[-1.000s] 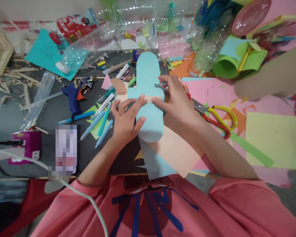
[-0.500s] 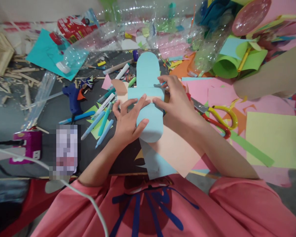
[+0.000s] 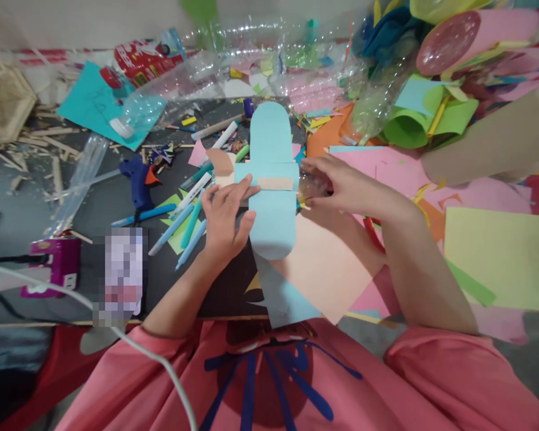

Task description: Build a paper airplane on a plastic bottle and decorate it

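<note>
A long light-blue paper shape [image 3: 272,224] with rounded ends lies across a light-blue crosswise piece [image 3: 242,172]. A short beige strip [image 3: 275,184] sits across its middle. From the right side of the blue paper sticks out what looks like the end of a clear plastic bottle [image 3: 309,184]. My left hand [image 3: 227,216] is open, its fingertips touching the left edge of the blue paper. Beside that clear end, my right hand [image 3: 348,187] has its thumb and fingers apart; whether they touch it is hard to see.
Markers [image 3: 191,194] and a blue glue gun [image 3: 138,179] lie to the left, near a phone [image 3: 123,263]. Clear bottles [image 3: 175,84] and paper scraps fill the back. Pink sheets [image 3: 363,167], a yellow sheet [image 3: 496,254] and a cardboard tube [image 3: 489,143] are at right.
My right hand has left the beige strip and moved right, toward the clear end. My left hand has drawn back to the left, uncovering the strip.
</note>
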Demonstrator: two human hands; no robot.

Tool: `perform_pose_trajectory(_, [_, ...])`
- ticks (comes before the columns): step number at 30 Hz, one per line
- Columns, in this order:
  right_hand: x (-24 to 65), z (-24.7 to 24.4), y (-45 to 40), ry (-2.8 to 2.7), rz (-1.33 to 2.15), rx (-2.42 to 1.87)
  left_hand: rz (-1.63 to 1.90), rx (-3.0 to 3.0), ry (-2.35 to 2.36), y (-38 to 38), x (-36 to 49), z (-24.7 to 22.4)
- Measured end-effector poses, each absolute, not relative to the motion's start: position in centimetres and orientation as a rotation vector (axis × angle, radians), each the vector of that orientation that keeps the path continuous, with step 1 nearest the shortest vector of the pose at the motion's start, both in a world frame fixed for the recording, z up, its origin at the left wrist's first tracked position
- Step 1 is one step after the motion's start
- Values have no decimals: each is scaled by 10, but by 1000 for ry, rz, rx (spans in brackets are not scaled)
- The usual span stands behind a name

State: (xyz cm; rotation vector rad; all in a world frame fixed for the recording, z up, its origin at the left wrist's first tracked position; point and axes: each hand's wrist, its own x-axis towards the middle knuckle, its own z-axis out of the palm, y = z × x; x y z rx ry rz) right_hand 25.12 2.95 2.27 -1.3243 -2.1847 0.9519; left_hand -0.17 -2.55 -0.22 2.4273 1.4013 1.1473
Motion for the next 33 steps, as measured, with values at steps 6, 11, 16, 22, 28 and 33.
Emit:
perform_pose_trajectory(6, [260, 37, 30, -2152, 671, -1303, 1596, 2301, 1403, -16, -15, 1])
perform_pose_trajectory(11, [279, 57, 38, -1941, 186, -1348, 1618, 1886, 1746, -19, -49, 43])
perform_pose_trajectory(16, [285, 59, 39, -2023, 173, -1448, 987, 1867, 2085, -41, -88, 67])
perform_pose_trajectory(22, [270, 37, 36, -2189, 435, -1287, 461, 2130, 2017, -59, -94, 32])
perform_pose_trajectory(28, [252, 10, 31, -2255, 452, -1278, 420, 2329, 2030, -64, -92, -2])
perform_pose_trajectory(33, [251, 22, 28, -2289, 386, -1283, 701, 2433, 1861, -65, -63, 6])
